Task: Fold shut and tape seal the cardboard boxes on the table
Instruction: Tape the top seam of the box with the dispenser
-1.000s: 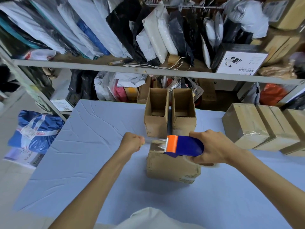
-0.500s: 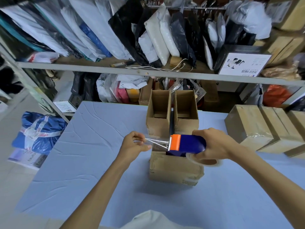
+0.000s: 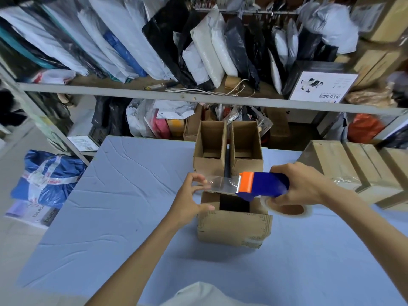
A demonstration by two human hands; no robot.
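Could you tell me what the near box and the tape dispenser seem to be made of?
The near box: brown cardboard, matte, judging by its creased faces. The tape dispenser: likely hard plastic, smooth blue body, orange head. Its strip of tape: clear glossy film.

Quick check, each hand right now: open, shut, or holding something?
Left hand: fingertips hold the free end of the clear tape.
Right hand: grips the tape dispenser.
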